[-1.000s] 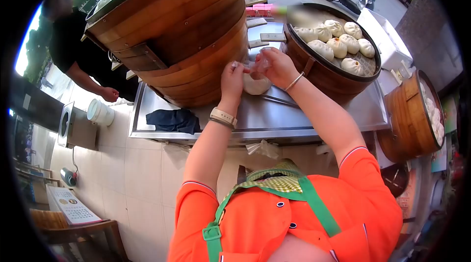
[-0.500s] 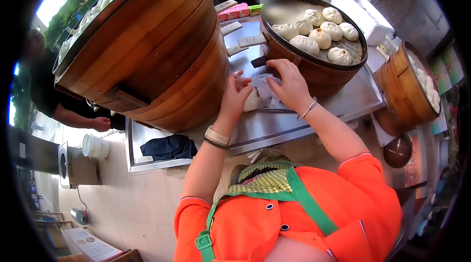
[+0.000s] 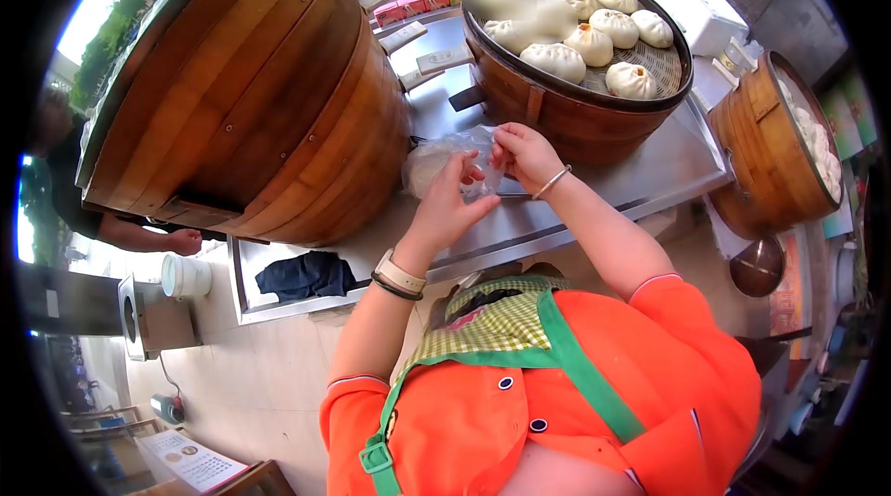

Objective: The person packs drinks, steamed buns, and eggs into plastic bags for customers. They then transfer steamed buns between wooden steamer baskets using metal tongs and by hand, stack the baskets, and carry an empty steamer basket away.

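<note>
A clear plastic bag (image 3: 429, 162) with a pale round item in it lies on the metal table, between the tall steamer stack and the round steamer. My right hand (image 3: 527, 157) pinches the right edge of the bag. My left hand (image 3: 452, 201) is at the bag's near side, thumb and fingers apart, its fingertips against the plastic. Behind my hands stands the round bamboo steamer (image 3: 575, 120) holding several white buns (image 3: 588, 44).
At left rises a tall steamer stack (image 3: 251, 97). A dark cloth (image 3: 304, 276) lies on the metal table (image 3: 520, 236). Another steamer (image 3: 756, 162) and a white foam box (image 3: 682, 0) are at right. Other people stand at far left and beyond the table.
The view has shifted. My right hand has gone from open to pinching the bag's edge. The bag is spread wider, with its round item now left of my left fingers.
</note>
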`<state>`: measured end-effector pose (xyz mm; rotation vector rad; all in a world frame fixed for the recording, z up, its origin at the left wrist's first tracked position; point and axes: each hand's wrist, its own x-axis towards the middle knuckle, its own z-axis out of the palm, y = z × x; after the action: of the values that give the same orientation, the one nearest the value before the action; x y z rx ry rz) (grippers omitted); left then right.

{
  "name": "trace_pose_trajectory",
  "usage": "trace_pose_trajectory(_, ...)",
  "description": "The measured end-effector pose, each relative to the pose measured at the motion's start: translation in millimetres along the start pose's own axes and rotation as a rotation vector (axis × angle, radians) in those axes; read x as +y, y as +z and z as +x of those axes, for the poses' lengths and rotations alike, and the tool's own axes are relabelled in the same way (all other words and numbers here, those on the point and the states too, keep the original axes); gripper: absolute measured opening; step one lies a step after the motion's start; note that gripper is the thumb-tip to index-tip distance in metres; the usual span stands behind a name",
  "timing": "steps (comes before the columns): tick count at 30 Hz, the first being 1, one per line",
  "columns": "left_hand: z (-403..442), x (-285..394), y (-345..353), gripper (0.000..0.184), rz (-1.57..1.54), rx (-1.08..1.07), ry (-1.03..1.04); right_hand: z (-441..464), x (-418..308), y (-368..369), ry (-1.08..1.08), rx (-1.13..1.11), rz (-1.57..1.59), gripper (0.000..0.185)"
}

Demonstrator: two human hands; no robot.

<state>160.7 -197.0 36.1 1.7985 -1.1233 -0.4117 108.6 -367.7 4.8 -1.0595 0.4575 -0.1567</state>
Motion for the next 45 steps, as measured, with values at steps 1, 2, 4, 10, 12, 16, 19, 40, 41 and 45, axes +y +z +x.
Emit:
trace_pose_trajectory(1,1.0,-1.9,5.3,0.051,-0.001,-0.005,-0.008,2.6,-7.1,2.0,0.017,-0.072,0.076,0.011)
trace_pose_trajectory(2,4.2,-7.0,11.5,0.048,0.154,0.085,-0.006,3.3,-13.2,6.8,0.012,-0.117,0.063,0.01)
trace_pose_trajectory(4,15.3,-35.5,17.2,0.033,0.257,0.302,-0.022,-2.0,-29.7,9.3,-0.022,-0.168,0.067,0.009)
trace_pose_trajectory(10,43.3,-26.8,-12.9,0.016,-0.159,0.458,-0.132,-7.7,-58.8,37.3,0.031,-0.335,0.129,0.013)
trace_pose_trajectory(12,39.4,-7.2,-29.7,0.016,-0.54,0.378,-0.195,-6.3,-62.4,51.8,-0.042,-0.366,0.053,0.023)
trace_pose_trajectory(16,34.3,16.3,-47.8,0.017,-0.965,0.208,-0.26,-10.4,-83.8,63.0,-0.1,-0.505,-0.201,0.033)
trace_pose_trajectory(19,32.4,27.6,-61.8,0.018,-0.924,0.038,-0.268,-17.9,-94.1,59.5,-0.245,-0.612,-0.503,0.033)
trace_pose_trajectory(40,-171.8,85.5,-203.1,0.017,-1.015,0.78,-0.334,-40.8,-38.9,49.5,-0.306,-0.369,-0.422,0.02)
trace_pose_trajectory(41,-185.6,85.1,-220.5,0.017,-0.954,0.808,-0.363,-39.2,-31.8,51.3,-0.303,-0.34,-0.43,0.02)
trace_pose_trajectory(45,-213.4,66.0,-286.4,0.016,-0.289,0.711,-0.686,-30.0,-4.7,67.5,-0.252,-0.193,-0.422,0.02)
